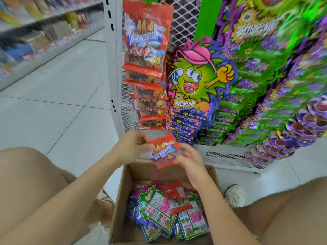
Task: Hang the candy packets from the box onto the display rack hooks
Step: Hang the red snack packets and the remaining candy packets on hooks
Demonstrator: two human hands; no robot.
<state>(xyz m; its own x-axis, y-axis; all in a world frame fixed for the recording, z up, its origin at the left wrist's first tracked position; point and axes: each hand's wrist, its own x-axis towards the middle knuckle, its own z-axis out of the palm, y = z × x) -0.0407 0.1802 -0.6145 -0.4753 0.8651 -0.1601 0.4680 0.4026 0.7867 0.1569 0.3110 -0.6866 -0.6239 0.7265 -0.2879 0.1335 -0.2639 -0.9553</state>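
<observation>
Shelves (pixel 35 32) at left smeared by blur; we cannot read their goods. Purple packs (pixel 292 85) at right blurred too. Hung red packs (pixel 146 50) run off the top edge. Box (pixel 122 200) cut by the bottom edge. Held red packet (pixel 164 151) hides fingertips of left hand (pixel 131 144) and right hand (pixel 189 156). Label print in box too small for us.

Both bare forearms are reaching forward between the raised knees. The left hand (pixel 134 145) is pinching the top edge of a red candy packet (pixel 164 152), and the right hand (pixel 190 159) is gripping its lower edge with curled fingers.
</observation>
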